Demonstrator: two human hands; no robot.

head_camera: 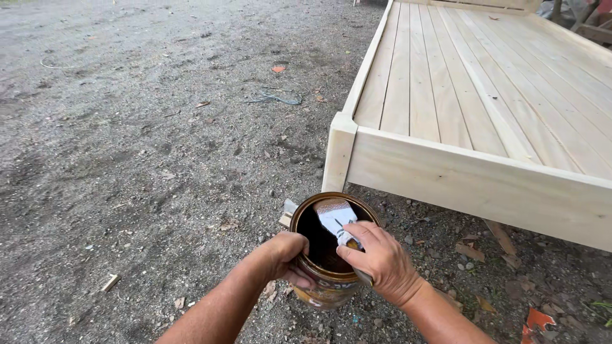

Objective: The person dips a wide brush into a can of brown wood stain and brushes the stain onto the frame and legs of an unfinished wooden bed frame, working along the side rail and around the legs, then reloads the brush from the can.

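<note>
My left hand point(287, 255) grips the side of an open round metal can point(322, 290) with dark brown liquid inside, holding it above the gravel. My right hand point(376, 258) holds a paintbrush point(335, 213) whose pale bristle end rests over the can's far rim; its handle is hidden in my fingers. An unfinished pale wooden bed frame point(472, 185) with slatted boards stands just beyond the can, its near corner post point(338, 153) close to the brush.
Gravel and dirt ground point(146, 159) spreads to the left and front. Small wood offcuts point(110, 282), dry leaves and an orange scrap point(535, 322) lie scattered. A bluish cord point(275, 97) lies on the ground near the bed's left rail.
</note>
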